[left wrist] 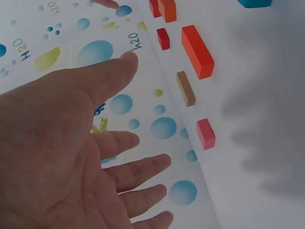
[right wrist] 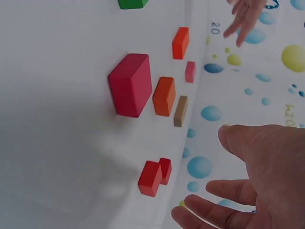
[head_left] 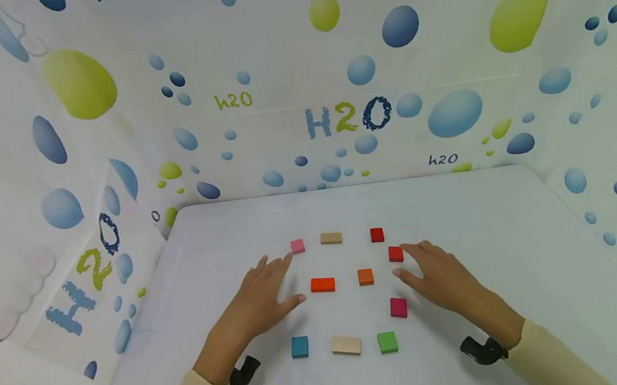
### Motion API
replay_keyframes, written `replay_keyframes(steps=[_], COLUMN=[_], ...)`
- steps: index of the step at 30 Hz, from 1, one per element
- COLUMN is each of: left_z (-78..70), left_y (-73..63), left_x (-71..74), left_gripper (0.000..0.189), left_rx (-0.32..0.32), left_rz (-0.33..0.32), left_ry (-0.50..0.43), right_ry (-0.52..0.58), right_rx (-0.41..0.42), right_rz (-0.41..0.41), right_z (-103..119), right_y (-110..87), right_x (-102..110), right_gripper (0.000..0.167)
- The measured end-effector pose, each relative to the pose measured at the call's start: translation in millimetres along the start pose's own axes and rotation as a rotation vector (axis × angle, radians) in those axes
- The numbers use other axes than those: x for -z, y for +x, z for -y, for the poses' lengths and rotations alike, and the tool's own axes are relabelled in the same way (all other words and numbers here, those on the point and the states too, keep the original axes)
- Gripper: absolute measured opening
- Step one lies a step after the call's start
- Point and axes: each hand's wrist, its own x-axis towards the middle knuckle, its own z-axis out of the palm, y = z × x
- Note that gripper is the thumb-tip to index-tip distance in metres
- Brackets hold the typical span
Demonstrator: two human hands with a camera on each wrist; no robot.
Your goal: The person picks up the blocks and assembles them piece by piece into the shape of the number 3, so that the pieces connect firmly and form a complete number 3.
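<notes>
My left hand (head_left: 258, 299) hovers over the left part of the white table, its fingers spread and nothing held. Nearest to it are a pink block (head_left: 298, 246) by the fingertips and a long orange-red block (head_left: 323, 284) right of the thumb. My right hand (head_left: 441, 271) is held on the other side, thumb and fingers apart, also holding nothing. Just left of its fingertips lies a red block (head_left: 396, 254); a crimson block (head_left: 398, 307) is below its thumb. An orange block (head_left: 365, 277) sits between the hands. Both palms show in the wrist views.
Farther back lie a tan block (head_left: 331, 238) and a dark red block (head_left: 377, 235). Closer to me are a blue block (head_left: 300, 347), a pale wooden block (head_left: 346, 345) and a green block (head_left: 387, 342). A patterned curtain (head_left: 276, 46) stands behind the table (head_left: 463, 197).
</notes>
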Motion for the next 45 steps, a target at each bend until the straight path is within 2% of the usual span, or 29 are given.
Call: replay_keyframes(steps=[3, 9, 18, 32, 41, 45], left_z=[-1.5, -3.2, -7.1, -20.1, -22.1, -21.6], left_y=[6.8, 21.2, 37.0, 60.5, 66.3, 66.3], left_x=[-1.1, -6.8, -12.3, -24.5, -29.6, -30.7], left_gripper=[0.081, 0.076, 0.064, 0.05, 0.039, 0.032], left_rx=[-0.015, -0.002, -0.017, -0.084, -0.079, -0.107], left_rz=[0.006, 0.04, 0.075, 0.092, 0.096, 0.091], left_ry=[0.0, 0.003, -0.003, 0.066, 0.111, 0.131], right_ry=[0.008, 0.033, 0.049, 0.013, -0.017, -0.017], right_rx=[0.032, 0.068, 0.078, 0.099, 0.114, 0.12], right_rz=[0.003, 0.034, 0.115, 0.166, 0.164, 0.16], right_z=[3.5, 7.4, 15.7, 24.7, 26.1, 27.3], right_y=[6.8, 18.9, 38.3, 49.3, 53.0, 53.0], right_x=[-2.6, -9.2, -22.7, -34.2, -39.3, -39.8], right_gripper=[0.059, 0.053, 0.047, 0.043, 0.033, 0.029])
